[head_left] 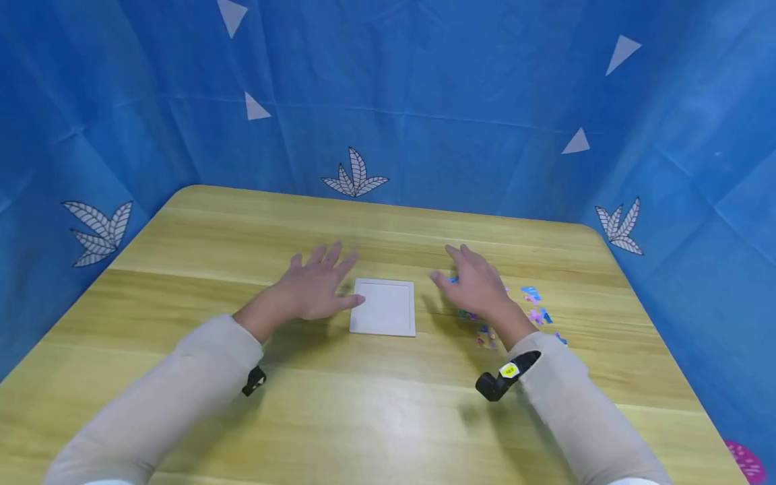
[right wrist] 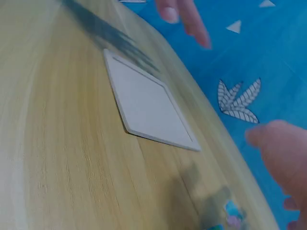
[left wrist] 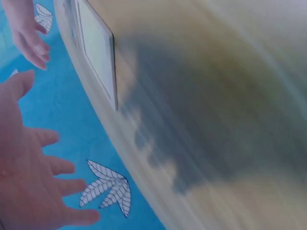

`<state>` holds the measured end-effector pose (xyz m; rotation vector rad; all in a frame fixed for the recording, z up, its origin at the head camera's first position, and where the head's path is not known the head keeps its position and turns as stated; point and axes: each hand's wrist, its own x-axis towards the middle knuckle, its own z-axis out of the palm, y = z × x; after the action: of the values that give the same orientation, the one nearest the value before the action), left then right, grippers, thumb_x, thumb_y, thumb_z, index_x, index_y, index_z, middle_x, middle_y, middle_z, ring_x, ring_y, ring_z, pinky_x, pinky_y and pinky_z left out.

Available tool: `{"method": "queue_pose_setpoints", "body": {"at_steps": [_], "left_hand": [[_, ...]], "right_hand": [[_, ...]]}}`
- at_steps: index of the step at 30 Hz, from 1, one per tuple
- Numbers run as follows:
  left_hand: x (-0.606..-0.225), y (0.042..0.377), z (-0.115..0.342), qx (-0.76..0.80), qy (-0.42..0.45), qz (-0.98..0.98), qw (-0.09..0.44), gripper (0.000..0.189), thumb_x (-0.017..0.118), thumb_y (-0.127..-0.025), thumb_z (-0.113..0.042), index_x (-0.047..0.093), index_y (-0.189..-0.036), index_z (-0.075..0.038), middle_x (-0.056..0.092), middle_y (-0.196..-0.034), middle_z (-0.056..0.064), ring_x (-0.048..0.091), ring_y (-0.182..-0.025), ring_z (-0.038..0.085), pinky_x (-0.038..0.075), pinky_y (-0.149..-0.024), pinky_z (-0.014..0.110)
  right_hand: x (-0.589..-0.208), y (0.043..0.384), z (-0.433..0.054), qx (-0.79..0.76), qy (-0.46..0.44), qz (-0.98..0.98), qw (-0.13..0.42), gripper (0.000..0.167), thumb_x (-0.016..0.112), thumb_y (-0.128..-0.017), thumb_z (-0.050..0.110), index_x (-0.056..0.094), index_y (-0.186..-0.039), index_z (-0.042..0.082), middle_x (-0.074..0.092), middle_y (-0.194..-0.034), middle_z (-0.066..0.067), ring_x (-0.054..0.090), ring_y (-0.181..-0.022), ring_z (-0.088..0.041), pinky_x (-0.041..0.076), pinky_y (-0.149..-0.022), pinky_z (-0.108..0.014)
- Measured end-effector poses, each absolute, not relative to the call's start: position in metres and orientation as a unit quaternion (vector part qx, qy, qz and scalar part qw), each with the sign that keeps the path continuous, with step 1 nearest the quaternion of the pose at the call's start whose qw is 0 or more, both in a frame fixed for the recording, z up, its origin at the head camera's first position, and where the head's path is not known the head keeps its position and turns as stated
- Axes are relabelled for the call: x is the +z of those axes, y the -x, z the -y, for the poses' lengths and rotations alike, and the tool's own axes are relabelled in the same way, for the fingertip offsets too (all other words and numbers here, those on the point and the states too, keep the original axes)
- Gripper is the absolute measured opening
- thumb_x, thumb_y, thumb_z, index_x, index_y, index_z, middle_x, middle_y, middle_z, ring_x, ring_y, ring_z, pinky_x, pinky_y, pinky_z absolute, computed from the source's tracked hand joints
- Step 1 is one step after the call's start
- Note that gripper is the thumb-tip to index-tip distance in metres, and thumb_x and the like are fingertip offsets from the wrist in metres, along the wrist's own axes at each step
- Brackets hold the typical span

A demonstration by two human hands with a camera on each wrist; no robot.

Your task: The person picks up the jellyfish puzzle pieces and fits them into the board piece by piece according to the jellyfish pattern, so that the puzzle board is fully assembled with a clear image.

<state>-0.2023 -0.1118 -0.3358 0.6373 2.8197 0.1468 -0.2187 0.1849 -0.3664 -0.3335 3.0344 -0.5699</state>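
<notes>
A white square puzzle frame (head_left: 383,308) with a raised rim lies flat on the wooden table. To its left my left hand (head_left: 312,288) hovers with fingers spread, its thumb overlapping the frame's left edge in the head view. My right hand (head_left: 471,286) is raised to the right of the frame, above a scatter of small colourful jigsaw pieces (head_left: 531,294), and hides some of them. Neither hand holds anything. In the right wrist view the frame (right wrist: 148,103) has a bare inner surface, and a blurred jigsaw piece (right wrist: 233,209) shows near the bottom.
The wooden table (head_left: 376,411) has rounded far corners. A blue curtain (head_left: 400,81) printed with leaves and white triangles hangs along its back and sides. Each wrist carries a black camera mount (head_left: 498,384) just below the sleeve cuff.
</notes>
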Motion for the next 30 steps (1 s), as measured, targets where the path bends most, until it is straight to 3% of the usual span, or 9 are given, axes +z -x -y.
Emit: {"method": "queue_pose_setpoints", "body": {"at_steps": [6, 16, 23, 30], "left_hand": [[-0.338, 0.186, 0.111, 0.049, -0.245, -0.952, 0.177, 0.084, 0.045, -0.088, -0.066, 0.017, -0.152, -0.019, 0.003, -0.158, 0.016, 0.009, -0.142, 0.043, 0.012, -0.105, 0.069], [-0.351, 0.161, 0.096, 0.033, -0.296, -0.927, 0.229, 0.094, 0.064, -0.08, -0.059, 0.019, -0.152, -0.017, 0.006, -0.158, 0.015, 0.011, -0.142, 0.041, 0.019, -0.104, 0.069], [-0.354, 0.157, 0.094, 0.042, -0.294, -0.923, 0.244, 0.104, 0.073, -0.072, -0.058, 0.019, -0.152, -0.018, 0.008, -0.158, 0.015, 0.014, -0.141, 0.043, 0.023, -0.102, 0.069], [-0.361, 0.157, 0.092, 0.032, -0.301, -0.92, 0.249, 0.107, 0.075, -0.069, -0.057, 0.017, -0.152, -0.021, 0.008, -0.158, 0.013, 0.014, -0.141, 0.042, 0.024, -0.101, 0.07]], "right_hand": [[-0.372, 0.217, -0.202, -0.25, 0.081, -0.964, 0.043, 0.06, 0.049, -0.096, 0.037, 0.033, -0.146, 0.006, 0.037, -0.147, -0.019, 0.032, -0.135, -0.041, 0.028, -0.106, -0.058], [-0.385, 0.217, -0.225, -0.266, 0.057, -0.96, 0.07, 0.052, 0.054, -0.095, 0.031, 0.046, -0.137, 0.001, 0.052, -0.132, -0.023, 0.048, -0.121, -0.041, 0.037, -0.1, -0.057], [-0.393, 0.222, -0.219, -0.255, 0.048, -0.964, 0.057, 0.048, 0.059, -0.092, 0.03, 0.052, -0.132, 0.004, 0.058, -0.127, -0.019, 0.05, -0.119, -0.036, 0.028, -0.095, -0.062], [-0.395, 0.227, -0.213, -0.24, 0.035, -0.968, 0.062, 0.045, 0.06, -0.092, 0.031, 0.055, -0.13, 0.007, 0.057, -0.125, -0.018, 0.049, -0.119, -0.034, 0.027, -0.094, -0.064]]}}
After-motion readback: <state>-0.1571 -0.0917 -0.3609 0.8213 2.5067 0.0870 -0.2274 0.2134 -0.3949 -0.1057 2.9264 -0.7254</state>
